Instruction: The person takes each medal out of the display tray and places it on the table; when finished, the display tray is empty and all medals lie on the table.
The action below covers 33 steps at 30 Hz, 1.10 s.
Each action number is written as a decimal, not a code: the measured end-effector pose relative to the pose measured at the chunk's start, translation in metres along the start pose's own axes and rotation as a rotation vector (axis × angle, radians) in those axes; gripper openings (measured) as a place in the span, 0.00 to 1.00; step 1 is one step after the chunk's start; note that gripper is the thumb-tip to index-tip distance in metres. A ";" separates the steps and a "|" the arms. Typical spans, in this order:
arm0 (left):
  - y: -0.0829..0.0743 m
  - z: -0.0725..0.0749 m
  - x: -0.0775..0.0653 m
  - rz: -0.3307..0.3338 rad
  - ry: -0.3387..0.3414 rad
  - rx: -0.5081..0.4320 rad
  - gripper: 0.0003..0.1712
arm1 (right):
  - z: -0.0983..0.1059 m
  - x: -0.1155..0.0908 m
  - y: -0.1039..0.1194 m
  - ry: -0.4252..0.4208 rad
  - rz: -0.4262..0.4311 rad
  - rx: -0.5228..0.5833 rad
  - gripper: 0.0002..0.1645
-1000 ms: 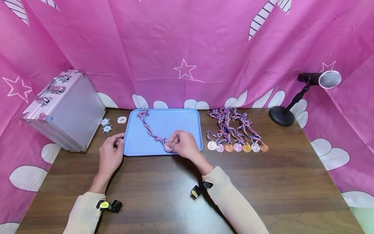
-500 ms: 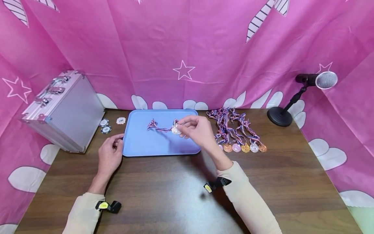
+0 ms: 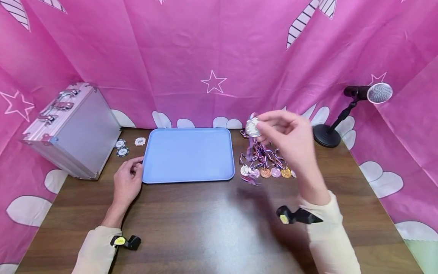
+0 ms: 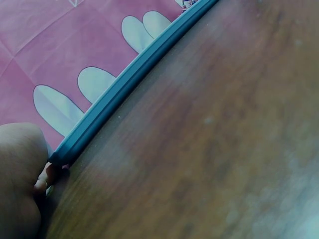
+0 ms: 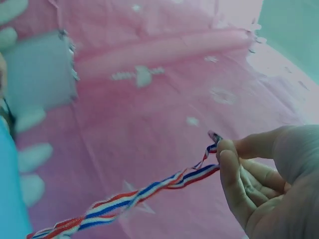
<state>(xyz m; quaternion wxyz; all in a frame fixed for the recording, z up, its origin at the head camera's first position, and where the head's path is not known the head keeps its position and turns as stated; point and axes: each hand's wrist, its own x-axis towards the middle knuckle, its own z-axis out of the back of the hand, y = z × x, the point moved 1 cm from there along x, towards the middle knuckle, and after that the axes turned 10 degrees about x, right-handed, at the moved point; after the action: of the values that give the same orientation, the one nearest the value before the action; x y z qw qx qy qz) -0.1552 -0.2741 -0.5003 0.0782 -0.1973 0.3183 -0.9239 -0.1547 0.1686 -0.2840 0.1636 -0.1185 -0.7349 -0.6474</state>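
Note:
My right hand [image 3: 291, 140] pinches a silver medal [image 3: 252, 127] between thumb and fingers, raised above the table at the right. The medal's red, white and blue ribbon [image 5: 119, 204] trails from the fingers in the right wrist view. Behind and below it on the table, a row of medals [image 3: 265, 173] in silver, pink, bronze and gold lies with ribbons bunched toward the back; the hand covers the row's right end. My left hand [image 3: 127, 182] holds the left edge of a bare blue tray [image 3: 188, 154]; the tray's rim [image 4: 119, 94] crosses the left wrist view.
A silver aluminium case [image 3: 73, 131] stands at the back left, with several poker chips [image 3: 122, 152] beside it. At the back right a microphone [image 3: 378, 93] sits on a black desk stand [image 3: 326, 136]. A pink curtain [image 3: 178, 76] hangs behind the table.
My right hand has lifted the medal off the tray and carried it right, over the row; its silver side now shows and its ribbon has left the tray. The left hand stays at the tray's edge.

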 end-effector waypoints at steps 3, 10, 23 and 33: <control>0.001 0.000 0.001 0.000 0.000 0.000 0.17 | 0.024 0.014 0.010 -0.086 0.022 0.015 0.09; 0.002 0.000 -0.001 0.002 0.005 0.006 0.17 | 0.082 0.051 -0.001 -0.279 0.084 0.087 0.06; -0.002 -0.004 0.000 0.000 0.034 0.011 0.18 | 0.170 0.007 -0.108 -0.536 -0.209 -0.065 0.05; 0.000 -0.001 0.000 0.003 0.013 0.012 0.17 | 0.212 -0.046 -0.135 -0.469 -0.353 -0.025 0.13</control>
<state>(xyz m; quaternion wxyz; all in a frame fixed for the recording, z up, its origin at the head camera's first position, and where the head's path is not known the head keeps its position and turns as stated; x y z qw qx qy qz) -0.1560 -0.2739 -0.5014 0.0789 -0.1904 0.3138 -0.9268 -0.1830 0.3622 -0.4478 -0.1276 -0.1371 -0.7541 -0.6295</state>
